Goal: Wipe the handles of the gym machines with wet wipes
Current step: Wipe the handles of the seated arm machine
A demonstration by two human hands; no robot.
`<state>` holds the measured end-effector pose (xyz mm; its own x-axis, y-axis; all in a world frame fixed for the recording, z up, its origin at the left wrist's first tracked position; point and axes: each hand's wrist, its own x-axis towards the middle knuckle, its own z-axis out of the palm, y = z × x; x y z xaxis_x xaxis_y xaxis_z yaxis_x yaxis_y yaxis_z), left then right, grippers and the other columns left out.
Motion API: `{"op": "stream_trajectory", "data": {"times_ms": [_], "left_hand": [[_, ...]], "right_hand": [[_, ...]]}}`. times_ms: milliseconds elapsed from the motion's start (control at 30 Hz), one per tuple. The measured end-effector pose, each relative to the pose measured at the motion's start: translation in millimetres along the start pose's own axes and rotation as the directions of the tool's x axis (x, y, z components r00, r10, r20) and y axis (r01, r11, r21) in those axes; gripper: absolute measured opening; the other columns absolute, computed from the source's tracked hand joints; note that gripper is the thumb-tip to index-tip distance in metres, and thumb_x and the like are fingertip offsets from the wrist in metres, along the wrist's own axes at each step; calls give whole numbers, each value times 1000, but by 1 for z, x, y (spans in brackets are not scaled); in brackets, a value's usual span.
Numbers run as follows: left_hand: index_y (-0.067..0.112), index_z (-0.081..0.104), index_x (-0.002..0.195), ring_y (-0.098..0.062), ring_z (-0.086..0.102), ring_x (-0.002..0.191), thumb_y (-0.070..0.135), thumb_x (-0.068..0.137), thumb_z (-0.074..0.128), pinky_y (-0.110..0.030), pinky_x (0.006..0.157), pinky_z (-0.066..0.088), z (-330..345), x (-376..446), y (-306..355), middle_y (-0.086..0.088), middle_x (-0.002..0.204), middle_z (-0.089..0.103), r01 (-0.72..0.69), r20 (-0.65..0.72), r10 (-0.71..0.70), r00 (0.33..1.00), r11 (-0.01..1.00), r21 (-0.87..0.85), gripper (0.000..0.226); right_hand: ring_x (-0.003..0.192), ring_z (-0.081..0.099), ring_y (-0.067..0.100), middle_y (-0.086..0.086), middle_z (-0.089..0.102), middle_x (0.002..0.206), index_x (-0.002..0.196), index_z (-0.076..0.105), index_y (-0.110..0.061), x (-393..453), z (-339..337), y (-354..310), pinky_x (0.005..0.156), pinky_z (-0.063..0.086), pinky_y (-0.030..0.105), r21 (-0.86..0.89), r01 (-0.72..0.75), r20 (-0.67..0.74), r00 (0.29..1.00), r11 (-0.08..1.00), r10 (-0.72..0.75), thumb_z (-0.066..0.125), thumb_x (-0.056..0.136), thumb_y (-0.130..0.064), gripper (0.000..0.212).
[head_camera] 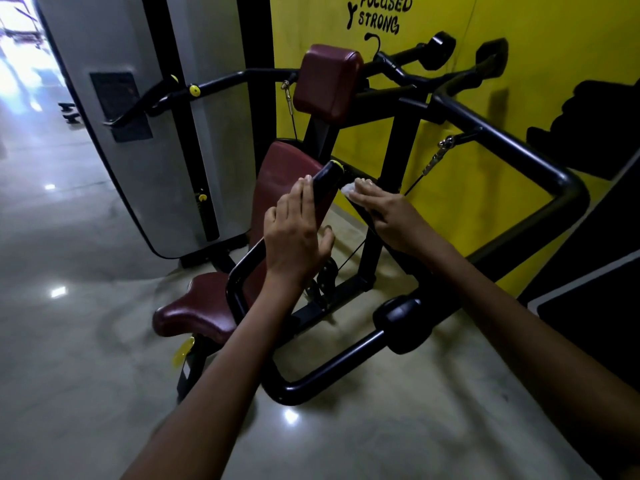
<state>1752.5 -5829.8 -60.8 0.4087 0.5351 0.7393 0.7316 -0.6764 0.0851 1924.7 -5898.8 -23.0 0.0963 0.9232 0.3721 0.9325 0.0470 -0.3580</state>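
Right hand (384, 213) presses crumpled white wipe (348, 188) — black handle (325, 183).

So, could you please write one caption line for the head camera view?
Left hand steadies a black machine handle while the right hand presses a white wet wipe against it.

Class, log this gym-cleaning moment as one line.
left hand: steadies black handle | right hand: presses wet wipe on bar | stage: wiping
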Motion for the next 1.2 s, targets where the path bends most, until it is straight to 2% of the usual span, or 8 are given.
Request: {"op": "stream_trajectory", "data": {"times_ms": [67,167,333,533,733,967,1067,1200], "left_hand": [[0,45,133,-28,62,99,42,73,43,-36,75,51,1,0,0,-16,123,59,-2,-3,2,1000,1000,0,74],[0,45,133,-28,62,99,42,72,44,-35,76,50,0,0,-1,-16,124,59,3,-6,-3,1000,1000,-14,74],[0,45,133,-28,62,99,43,72,45,-35,76,50,0,1,-1,-16,123,59,-4,-6,4,1000,1000,-18,74],[0,44,133,-28,62,98,43,74,44,-35,75,51,1,1,-1,-16,123,59,-3,-14,3,1000,1000,-19,73],[0,47,132,-28,62,97,42,72,47,-35,75,50,-1,1,0,-16,122,59,7,1,-7,1000,1000,-25,73],[0,44,134,-28,62,99,43,74,46,-36,75,51,-1,1,-2,-16,123,58,2,17,-2,1000,1000,-31,73],[0,45,132,-28,62,98,43,73,47,-35,75,51,-2,1,-1,-16,121,59,4,26,-4,1000,1000,-26,73],[0,46,132,-28,62,97,42,72,48,-34,76,51,-3,1,-2,-16,121,60,1,46,1,999,999,-38,73]], "right_hand": [[142,16,13,3,28,151,137,45,-14,-7,1,3,113,27,33,-78,46,52,998,996,-42,48,89,7,52],[137,21,9,5,36,146,131,52,-10,-26,-7,8,111,30,29,-14,96,45,994,995,-95,48,91,5,43],[136,34,19,11,40,144,131,51,-7,-23,-5,8,111,28,26,55,3,-73,997,999,1,43,90,9,45],[143,14,13,3,24,152,141,39,-14,-29,4,-2,107,28,26,-187,57,25,998,981,-54,46,91,4,54],[138,32,21,11,37,146,134,48,-7,-34,-1,7,112,27,28,15,5,-82,997,1000,-4,44,90,6,46],[140,14,9,3,28,150,139,41,-14,-32,4,2,110,28,29,-124,53,-4,999,991,-54,47,91,5,52],[139,19,13,3,30,148,137,44,-13,-46,-4,7,109,30,29,-84,75,6,997,994,-75,47,90,6,50],[138,30,19,9,34,148,137,43,-9,-28,-9,4,113,30,37,-33,-16,-27,1000,999,15,41,93,6,47]]}}
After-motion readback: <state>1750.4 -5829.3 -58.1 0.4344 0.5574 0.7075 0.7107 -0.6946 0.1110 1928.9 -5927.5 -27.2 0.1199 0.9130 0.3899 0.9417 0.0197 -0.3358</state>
